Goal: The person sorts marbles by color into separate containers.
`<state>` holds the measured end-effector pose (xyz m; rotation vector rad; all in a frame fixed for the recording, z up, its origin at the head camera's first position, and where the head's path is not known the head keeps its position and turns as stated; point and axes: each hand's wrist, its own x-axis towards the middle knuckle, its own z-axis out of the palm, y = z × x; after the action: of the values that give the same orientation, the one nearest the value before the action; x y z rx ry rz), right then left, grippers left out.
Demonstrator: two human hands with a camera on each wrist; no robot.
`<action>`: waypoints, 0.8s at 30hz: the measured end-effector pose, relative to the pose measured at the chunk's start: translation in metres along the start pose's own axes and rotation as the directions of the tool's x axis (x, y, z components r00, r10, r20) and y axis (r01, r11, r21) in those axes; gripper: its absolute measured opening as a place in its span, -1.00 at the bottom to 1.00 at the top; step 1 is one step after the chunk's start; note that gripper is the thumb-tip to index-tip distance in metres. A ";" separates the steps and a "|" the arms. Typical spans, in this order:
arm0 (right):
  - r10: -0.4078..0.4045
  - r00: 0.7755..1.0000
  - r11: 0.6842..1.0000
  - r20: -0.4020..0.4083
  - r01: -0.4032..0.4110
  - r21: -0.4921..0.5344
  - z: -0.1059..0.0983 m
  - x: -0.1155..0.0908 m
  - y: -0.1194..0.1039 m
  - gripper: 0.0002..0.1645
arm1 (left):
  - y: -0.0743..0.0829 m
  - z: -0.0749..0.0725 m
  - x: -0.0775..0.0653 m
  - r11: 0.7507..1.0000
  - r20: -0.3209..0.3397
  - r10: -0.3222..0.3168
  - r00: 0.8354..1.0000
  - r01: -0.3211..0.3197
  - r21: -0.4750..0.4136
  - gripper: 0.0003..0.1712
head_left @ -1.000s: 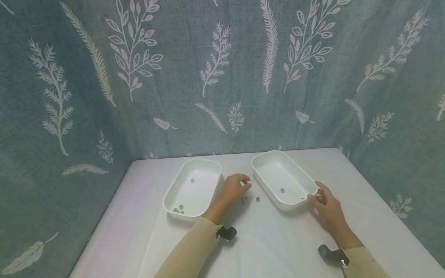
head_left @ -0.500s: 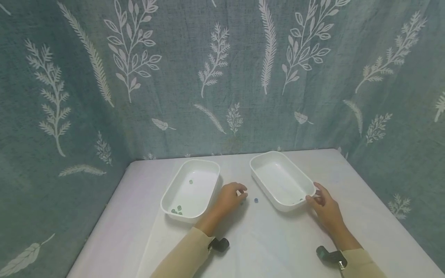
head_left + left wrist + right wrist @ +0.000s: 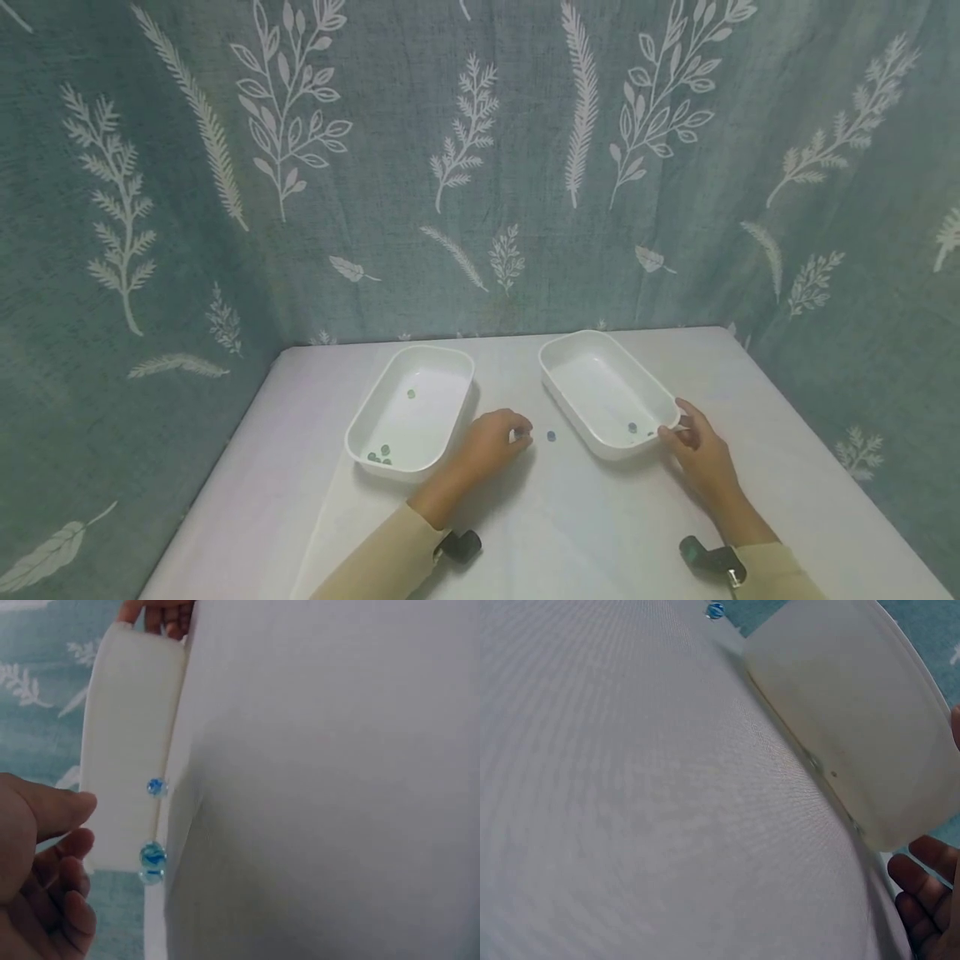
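Observation:
My right hand point(image 3: 701, 454) grips the near right corner of a white plastic tray point(image 3: 573, 408), thumb at the rim and fingers at its outer side. Inside it, a marble point(image 3: 632, 427) lies near that end, with another partly hidden by the wall. My left hand point(image 3: 487, 450) is low over the table between two trays, fingers bent. In the left wrist view, a gap shows between the left thumb point(image 3: 67, 811) and the fingers, with no marble in it. Clear marbles with blue swirls, one single point(image 3: 156, 786) and two close together point(image 3: 152, 855), stand just beyond the fingertips.
A second white tray point(image 3: 358, 425) at the left holds several greenish marbles point(image 3: 385, 450). One loose marble point(image 3: 551, 436) lies on the white-covered table point(image 3: 570, 533) between the trays. A patterned teal curtain point(image 3: 390, 208) hangs behind and at both sides.
My left hand has drawn a little nearer to me and lower. In the right tray a marble has rolled to the near end, then slightly back. The right hand keeps its grip.

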<state>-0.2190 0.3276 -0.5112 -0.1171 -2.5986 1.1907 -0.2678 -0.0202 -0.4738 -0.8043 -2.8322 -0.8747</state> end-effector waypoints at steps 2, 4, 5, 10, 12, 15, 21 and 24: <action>-0.004 1.000 1.000 -0.003 0.004 0.003 0.001 -0.001 0.000 -0.14 | 0.000 0.000 -0.002 1.000 0.007 0.007 1.000 -0.007 0.012 -0.81; -0.007 1.000 1.000 -0.005 0.007 -0.005 0.001 -0.001 0.001 -0.14 | -0.001 0.000 -0.004 1.000 0.010 0.012 1.000 -0.012 0.017 -0.82; -0.010 1.000 1.000 -0.008 0.010 -0.006 0.001 -0.001 0.001 -0.14 | -0.002 0.001 -0.005 1.000 0.010 0.014 1.000 -0.014 0.019 -0.83; -0.017 1.000 1.000 -0.008 0.016 -0.008 0.001 -0.001 0.001 -0.14 | -0.007 0.004 -0.007 1.000 0.021 -0.007 1.000 0.007 0.021 -0.81; -0.016 1.000 1.000 -0.003 0.016 -0.005 0.001 -0.001 0.001 -0.14 | -0.009 0.005 -0.008 1.000 0.028 -0.022 0.999 0.021 0.018 -0.80; -0.017 1.000 1.000 -0.002 0.017 -0.003 0.001 -0.002 0.001 -0.14 | -0.010 0.005 -0.009 0.999 0.037 -0.034 0.999 0.033 0.023 -0.77; -0.016 1.000 1.000 -0.007 0.016 -0.007 0.002 -0.001 0.000 -0.14 | -0.012 0.005 -0.008 0.998 0.063 -0.046 0.997 0.043 0.054 -0.74; -0.019 1.000 1.000 -0.010 0.019 -0.005 0.002 -0.001 -0.001 -0.13 | -0.015 0.007 -0.008 0.997 0.078 -0.056 0.995 0.051 0.065 -0.72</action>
<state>-0.2186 0.3255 -0.5124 -0.0990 -2.5881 1.1743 -0.2681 -0.0307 -0.4885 -0.7767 -2.9473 -0.7720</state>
